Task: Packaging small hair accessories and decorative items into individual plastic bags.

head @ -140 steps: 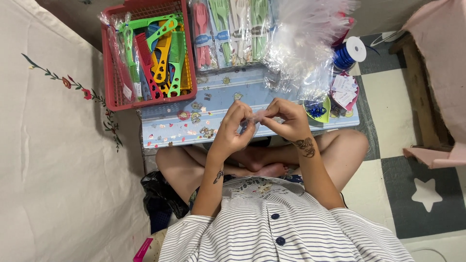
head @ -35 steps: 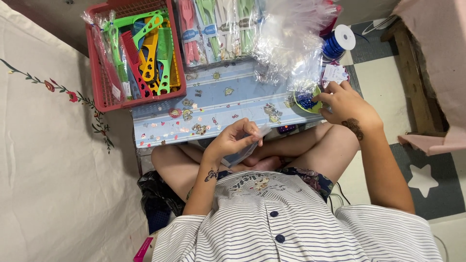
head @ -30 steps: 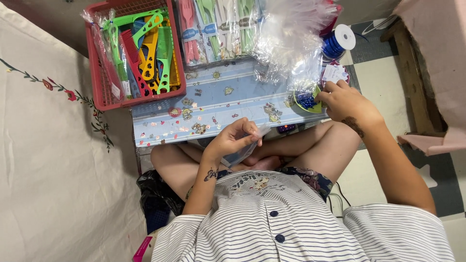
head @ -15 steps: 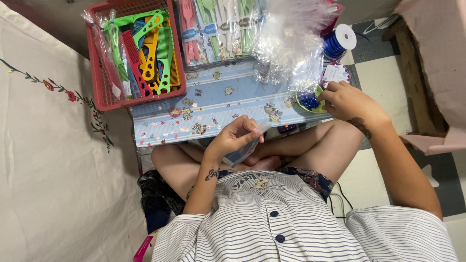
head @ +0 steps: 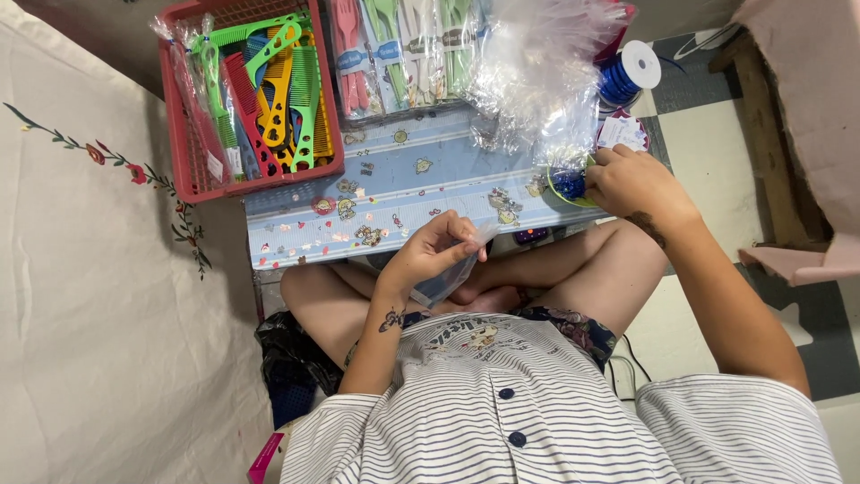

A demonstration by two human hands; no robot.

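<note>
The left hand (head: 430,255) pinched a clear plastic sleeve (head: 452,273) above the lap while the right hand's (head: 632,179) fingers closed in the green dish (head: 566,186) at the desk (head: 430,184) edge, which looked liable to tip.

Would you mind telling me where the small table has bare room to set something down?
The table's near strip, between the red basket and the left hand, is free. The far edge is crowded with packaged combs and clear bags.
</note>
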